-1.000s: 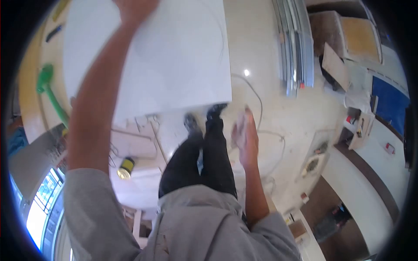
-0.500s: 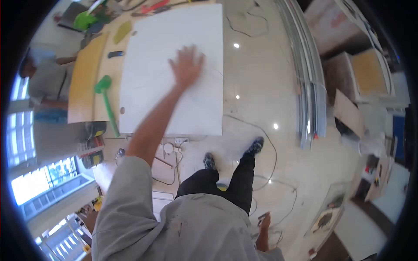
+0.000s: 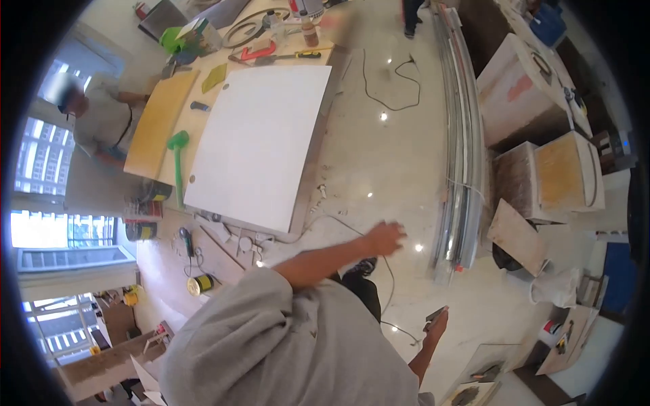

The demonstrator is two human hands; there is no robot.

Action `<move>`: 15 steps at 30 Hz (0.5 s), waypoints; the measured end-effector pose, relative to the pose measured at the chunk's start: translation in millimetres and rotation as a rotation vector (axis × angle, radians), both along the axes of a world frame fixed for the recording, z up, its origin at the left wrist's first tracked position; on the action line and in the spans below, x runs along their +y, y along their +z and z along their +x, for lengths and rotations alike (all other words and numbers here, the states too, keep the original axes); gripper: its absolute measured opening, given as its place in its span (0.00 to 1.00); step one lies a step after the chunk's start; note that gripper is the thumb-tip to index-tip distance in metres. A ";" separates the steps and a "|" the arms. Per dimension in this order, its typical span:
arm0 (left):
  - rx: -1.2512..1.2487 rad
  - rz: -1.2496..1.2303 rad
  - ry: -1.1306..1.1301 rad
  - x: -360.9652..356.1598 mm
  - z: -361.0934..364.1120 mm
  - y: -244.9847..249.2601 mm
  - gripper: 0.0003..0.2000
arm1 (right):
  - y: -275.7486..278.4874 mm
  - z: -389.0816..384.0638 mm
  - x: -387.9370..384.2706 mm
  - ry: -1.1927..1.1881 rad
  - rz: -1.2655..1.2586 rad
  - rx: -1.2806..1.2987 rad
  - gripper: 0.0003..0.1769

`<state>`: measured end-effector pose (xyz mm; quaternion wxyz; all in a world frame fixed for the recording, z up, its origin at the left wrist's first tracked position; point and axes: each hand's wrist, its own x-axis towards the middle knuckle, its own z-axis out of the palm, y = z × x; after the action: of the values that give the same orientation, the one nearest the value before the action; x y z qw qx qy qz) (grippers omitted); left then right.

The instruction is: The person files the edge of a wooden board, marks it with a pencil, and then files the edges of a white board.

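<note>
My left hand (image 3: 386, 238) is in the air over the floor, beyond the near right corner of a white board (image 3: 257, 149). Its fingers look loosely bent and apart, with nothing seen in them. Low at my right side, my right hand (image 3: 437, 323) is closed on a small dark flat tool (image 3: 433, 315), whose exact kind I cannot make out. The white board lies flat on a worktable, with two round holes along its left edge. A green mallet (image 3: 178, 159) and a small dark-blue-handled tool (image 3: 200, 106) lie left of the board.
A yellowish panel (image 3: 162, 125) lies at the table's left, with a co-worker (image 3: 101, 122) beside it. Cables (image 3: 389, 105) trail over the floor. Long metal profiles (image 3: 457, 142) lie to the right, near box-like cabinets (image 3: 521, 88). A glue bottle (image 3: 309, 30) and red clamp (image 3: 259, 51) sit farther back.
My left hand has left the white board and swung right and toward my body. My view has turned, bringing more of the table's far end into sight. My right hand still grips the dark tool.
</note>
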<state>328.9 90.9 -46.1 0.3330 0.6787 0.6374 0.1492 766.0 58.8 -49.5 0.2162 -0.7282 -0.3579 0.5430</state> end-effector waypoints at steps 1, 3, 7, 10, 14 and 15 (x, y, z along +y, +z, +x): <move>0.079 0.056 0.020 4.3 -27.0 10.3 0.24 | 6.2 10.5 14.7 -0.020 0.010 -0.001 0.29; 0.228 0.273 0.205 -0.8 -87.0 42.9 0.23 | -0.5 12.1 39.6 -0.071 0.036 0.016 0.32; 0.510 0.181 0.688 -38.8 -188.2 73.0 0.35 | -45.4 20.0 41.8 0.082 -0.173 -0.214 0.50; 0.608 0.084 0.900 -63.2 -218.3 77.9 0.48 | -74.7 27.5 32.4 0.341 -0.416 -0.185 0.57; 0.543 0.026 0.972 -52.5 -244.3 73.9 0.53 | -81.2 -23.1 51.2 0.590 -0.596 -0.168 0.48; 0.514 0.033 0.990 -39.5 -250.1 78.5 0.53 | -80.9 -38.0 61.7 0.601 -0.594 -0.177 0.46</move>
<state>78.8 51.4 32.4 0.0463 0.3177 0.9384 0.1275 728.0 120.5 -130.4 -0.2019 -0.6660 -0.3994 0.5968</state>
